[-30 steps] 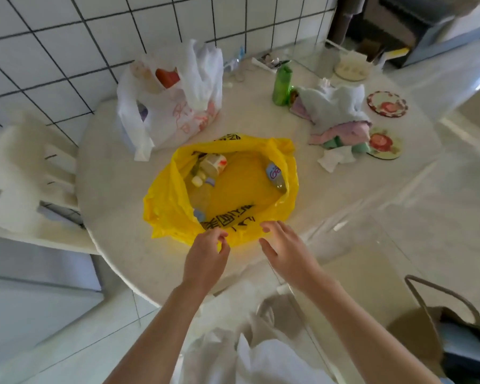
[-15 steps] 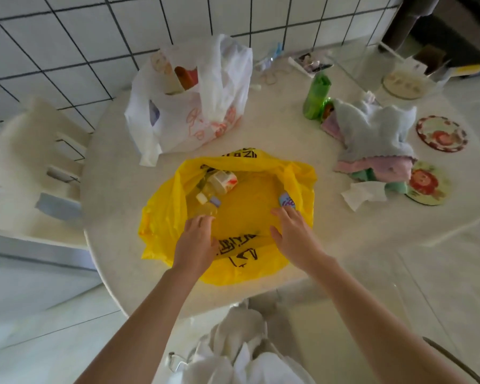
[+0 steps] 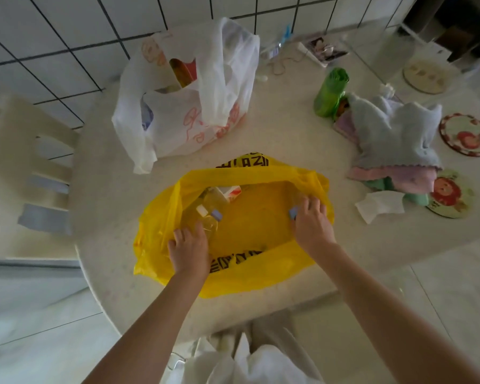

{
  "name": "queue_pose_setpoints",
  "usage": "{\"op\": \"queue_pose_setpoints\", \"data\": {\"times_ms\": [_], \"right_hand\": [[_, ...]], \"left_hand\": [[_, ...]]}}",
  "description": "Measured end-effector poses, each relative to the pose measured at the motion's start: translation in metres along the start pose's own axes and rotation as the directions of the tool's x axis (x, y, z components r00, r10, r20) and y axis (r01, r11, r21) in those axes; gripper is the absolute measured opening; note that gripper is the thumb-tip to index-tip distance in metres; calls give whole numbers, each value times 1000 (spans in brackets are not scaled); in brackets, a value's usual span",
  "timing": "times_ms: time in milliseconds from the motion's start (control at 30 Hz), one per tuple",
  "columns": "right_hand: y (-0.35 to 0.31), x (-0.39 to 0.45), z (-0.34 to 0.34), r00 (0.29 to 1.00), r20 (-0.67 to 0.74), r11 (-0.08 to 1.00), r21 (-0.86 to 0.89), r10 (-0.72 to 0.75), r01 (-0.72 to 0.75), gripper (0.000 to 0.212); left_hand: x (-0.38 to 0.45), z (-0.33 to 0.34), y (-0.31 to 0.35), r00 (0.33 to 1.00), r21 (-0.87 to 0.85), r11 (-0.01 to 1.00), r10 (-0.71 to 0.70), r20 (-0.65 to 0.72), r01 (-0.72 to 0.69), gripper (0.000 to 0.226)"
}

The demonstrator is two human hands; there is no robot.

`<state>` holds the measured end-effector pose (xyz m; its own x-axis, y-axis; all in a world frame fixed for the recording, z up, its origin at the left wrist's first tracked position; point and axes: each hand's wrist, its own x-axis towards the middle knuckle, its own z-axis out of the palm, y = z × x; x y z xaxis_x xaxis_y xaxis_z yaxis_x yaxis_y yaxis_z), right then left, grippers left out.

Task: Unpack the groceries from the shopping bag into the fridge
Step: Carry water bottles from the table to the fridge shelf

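A yellow plastic shopping bag [image 3: 250,234] lies open on the round pale table [image 3: 117,189]. Inside it at the left lie clear bottles with a white and a blue cap [image 3: 209,214] and a small carton [image 3: 229,191]. My left hand [image 3: 189,250] reaches into the bag's left side, its fingers at the base of a clear bottle. My right hand [image 3: 311,223] is inside the bag's right side, fingers curled over a small item with a light blue end [image 3: 293,212]; most of that item is hidden.
A white plastic bag [image 3: 189,106] with groceries stands behind the yellow one. A green roll [image 3: 330,92], folded cloths [image 3: 394,145], two round coasters [image 3: 466,134] and a tissue [image 3: 380,206] lie at the right. A pale chair [image 3: 31,151] stands left of the table.
Both hands moved from the bag's near edge into the bag, the left toward the bottles, the right onto the blue-ended item. The camera came closer over the table.
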<state>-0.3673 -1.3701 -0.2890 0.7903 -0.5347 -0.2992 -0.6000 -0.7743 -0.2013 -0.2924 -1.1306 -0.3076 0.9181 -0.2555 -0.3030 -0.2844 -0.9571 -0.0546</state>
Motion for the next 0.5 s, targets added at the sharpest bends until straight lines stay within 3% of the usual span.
{"op": "queue_pose_setpoints", "data": {"times_ms": [167, 300, 500], "right_hand": [[4, 20, -2, 988, 85, 990, 50, 128, -132, 67], [8, 37, -2, 961, 170, 964, 118, 218, -239, 78], [6, 38, -7, 970, 105, 963, 138, 220, -233, 57]], "left_hand": [[16, -3, 3, 1000, 64, 998, -10, 25, 9, 55], [17, -8, 2, 998, 39, 997, 63, 21, -64, 55], [20, -11, 17, 962, -171, 961, 240, 130, -217, 74]]}}
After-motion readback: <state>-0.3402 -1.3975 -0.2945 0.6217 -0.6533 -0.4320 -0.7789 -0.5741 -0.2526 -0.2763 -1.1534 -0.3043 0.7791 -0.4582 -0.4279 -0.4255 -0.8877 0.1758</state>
